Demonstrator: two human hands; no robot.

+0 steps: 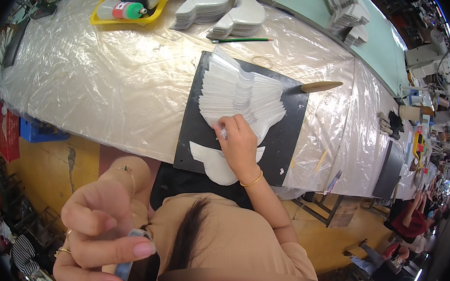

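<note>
Close in at the lower left, my left hand [100, 231] is raised with curled fingers. A bluish-grey strip [125, 263] shows by its fingertips; I cannot make out what it is. My right hand [240, 147] is over the black mat [188, 131], its fingers closed on a small clear crumpled scrap [223, 133]. Just beyond it lies a fanned stack of white curved pieces [240, 90], at the edge of the fingers. A single white cut piece [214, 164] lies under my right wrist, overhanging the mat's near edge.
A wooden-handled tool [321, 87] lies at the mat's right edge. Farther back are a green pencil [242, 41], stacked white pieces [240, 14] and a yellow tray [152, 24] with a green-capped bottle [121, 10]. Plastic sheeting [106, 75] covers the table. Other people work at far right.
</note>
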